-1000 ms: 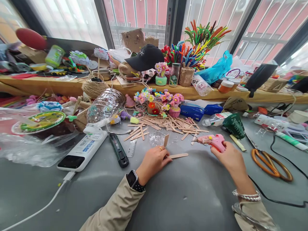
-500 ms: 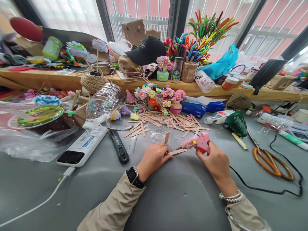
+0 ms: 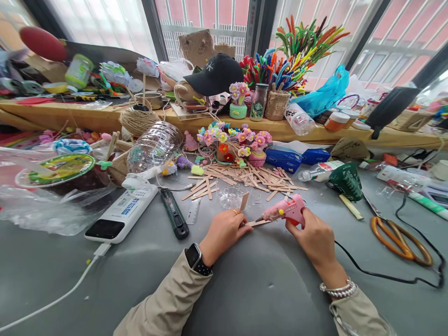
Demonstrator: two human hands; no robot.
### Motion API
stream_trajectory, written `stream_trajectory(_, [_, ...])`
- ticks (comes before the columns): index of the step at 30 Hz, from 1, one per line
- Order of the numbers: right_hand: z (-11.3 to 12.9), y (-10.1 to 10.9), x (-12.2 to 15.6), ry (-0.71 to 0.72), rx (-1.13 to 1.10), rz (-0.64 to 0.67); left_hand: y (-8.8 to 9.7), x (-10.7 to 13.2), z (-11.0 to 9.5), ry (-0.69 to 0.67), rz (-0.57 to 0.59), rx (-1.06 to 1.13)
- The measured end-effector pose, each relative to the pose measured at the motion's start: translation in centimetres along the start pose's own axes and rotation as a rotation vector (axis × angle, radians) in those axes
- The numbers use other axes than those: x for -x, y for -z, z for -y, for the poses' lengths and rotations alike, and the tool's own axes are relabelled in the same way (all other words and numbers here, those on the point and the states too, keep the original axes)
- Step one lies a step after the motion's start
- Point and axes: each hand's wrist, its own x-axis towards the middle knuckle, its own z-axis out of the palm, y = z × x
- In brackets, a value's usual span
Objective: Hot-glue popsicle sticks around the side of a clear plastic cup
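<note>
Near the middle of the grey tabletop (image 3: 266, 308), the left hand (image 3: 224, 233) has its grip pinching a flat wooden stick (image 3: 259, 223), whose free end points right. An upright stick (image 3: 244, 201) rises just behind the fingers, tilted slightly right; whether the two sticks touch is hidden by the hand.

From the other side, the right hand (image 3: 317, 240) has its grip wrapped around the handle of a pink glue gun (image 3: 285, 210). Its nozzle points left, toward the left hand, and meets or hovers just over the flat wooden stick; I cannot tell which. A black cord (image 3: 381, 277) runs across the tabletop to the right of that hand.

Beyond the hands lies a loose pile of sticks (image 3: 255, 177). Left of the left hand are a clear ruler (image 3: 192, 212) and a dark green cutter (image 3: 174, 214); orange-handled scissors (image 3: 401, 240) lie right of the right hand.
</note>
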Motion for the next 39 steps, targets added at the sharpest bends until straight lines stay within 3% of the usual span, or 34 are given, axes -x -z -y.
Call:
stream_trajectory(20, [0.10,-0.08,-0.15,0.119,0.049,-0.100,0.27,-0.08,-0.20,0.017,0.027,-0.010])
stream_trajectory(27, [0.08,-0.16,-0.28,0.196,0.050,-0.256,0.27,-0.08,-0.24,0.035,0.067,-0.025])
stream_trajectory(39, [0.06,-0.14,-0.21,0.220,0.056,-0.258,0.24,-0.07,-0.27,0.041,0.072,-0.021])
